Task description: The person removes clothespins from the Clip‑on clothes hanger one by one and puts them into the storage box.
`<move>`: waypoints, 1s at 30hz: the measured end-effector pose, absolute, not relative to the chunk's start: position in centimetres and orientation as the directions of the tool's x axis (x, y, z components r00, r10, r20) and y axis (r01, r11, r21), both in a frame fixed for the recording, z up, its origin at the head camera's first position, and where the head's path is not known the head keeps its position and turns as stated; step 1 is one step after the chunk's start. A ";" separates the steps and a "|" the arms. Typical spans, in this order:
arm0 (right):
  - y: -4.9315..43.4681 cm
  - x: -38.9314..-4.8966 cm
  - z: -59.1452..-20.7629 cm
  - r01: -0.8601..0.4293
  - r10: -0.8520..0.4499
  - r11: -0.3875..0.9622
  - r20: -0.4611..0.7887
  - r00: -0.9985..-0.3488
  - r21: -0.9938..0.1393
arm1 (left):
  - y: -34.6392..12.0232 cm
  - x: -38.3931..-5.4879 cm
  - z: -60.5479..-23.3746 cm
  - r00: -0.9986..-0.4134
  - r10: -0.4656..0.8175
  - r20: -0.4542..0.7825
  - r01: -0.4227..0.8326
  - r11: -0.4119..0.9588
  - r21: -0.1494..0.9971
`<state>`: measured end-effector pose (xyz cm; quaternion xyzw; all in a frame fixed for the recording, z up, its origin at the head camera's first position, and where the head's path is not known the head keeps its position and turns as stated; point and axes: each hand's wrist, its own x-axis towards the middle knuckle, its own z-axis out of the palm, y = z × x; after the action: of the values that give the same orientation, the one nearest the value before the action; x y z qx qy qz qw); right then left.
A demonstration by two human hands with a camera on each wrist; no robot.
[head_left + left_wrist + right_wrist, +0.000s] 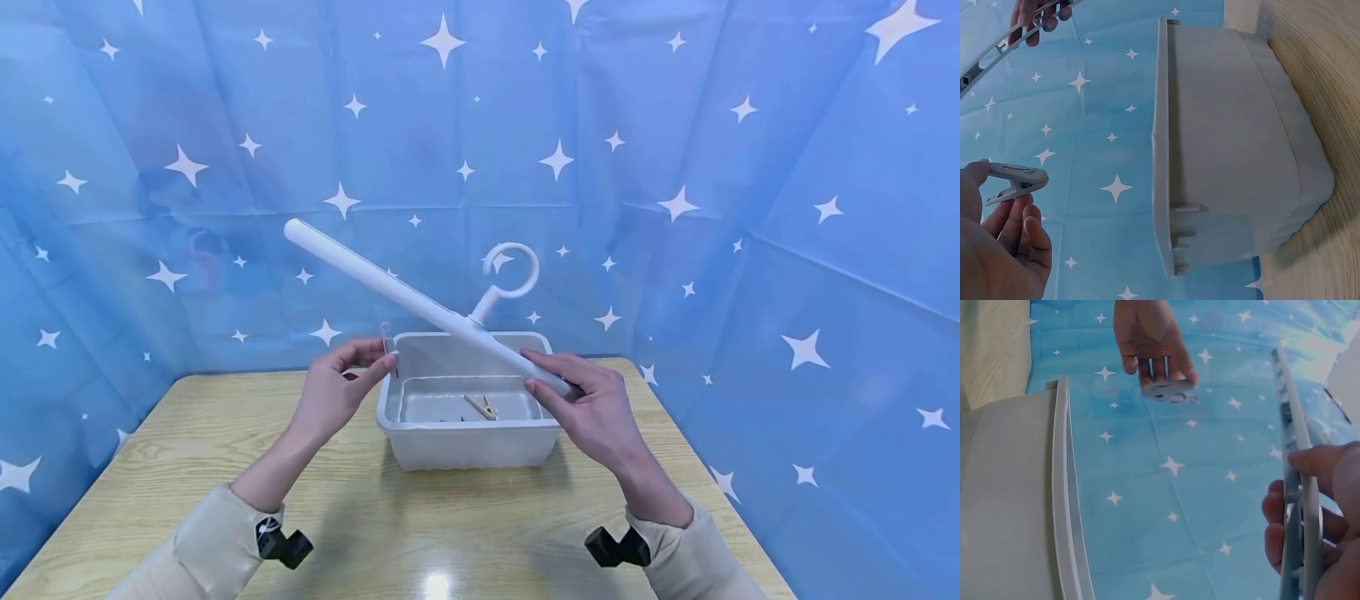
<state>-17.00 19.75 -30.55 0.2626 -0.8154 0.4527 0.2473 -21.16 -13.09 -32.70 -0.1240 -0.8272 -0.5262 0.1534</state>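
Observation:
A white bar hanger [390, 287] with a round hook [517, 271] is held up at a slant above the bin, its far end rising to the left. My right hand [592, 404] grips its lower right end between thumb and fingers. Over the bin's left rim, my left hand [341, 383] pinches a pale plastic clothes peg [388, 342] between thumb and fingertips. In the left wrist view the peg [1019, 178] shows side-on, apart from the hanger [997, 47]. The hanger's slotted underside [1291, 425] appears in the right wrist view.
A light grey plastic bin [472, 446] stands on the wooden table [225, 408]. Inside it lies a wooden clothes peg [480, 407], with other small items partly hidden by the front wall. Blue star-patterned cloth [420, 108] hangs behind and on both sides.

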 end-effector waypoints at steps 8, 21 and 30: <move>19.8 -17.0 -30.7 -0.642 -0.210 0.459 0.627 -0.750 -0.615 | -13.3 -22.1 -33.9 -0.928 0.090 0.362 0.360 0.469 0.806; 19.8 -17.0 -30.6 -0.644 -0.207 0.456 0.630 -0.748 -0.615 | -13.2 -22.6 -34.7 -0.933 0.173 0.316 0.358 0.539 0.762; 19.9 -16.9 -30.5 -0.641 -0.213 0.460 0.625 -0.751 -0.614 | -12.9 -22.5 -34.9 -0.938 0.219 0.271 0.347 0.549 0.760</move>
<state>-16.89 19.88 -30.52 0.2600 -0.8206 0.4497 0.2381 -22.50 -12.89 -34.88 -0.1614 -0.8770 -0.4467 0.0720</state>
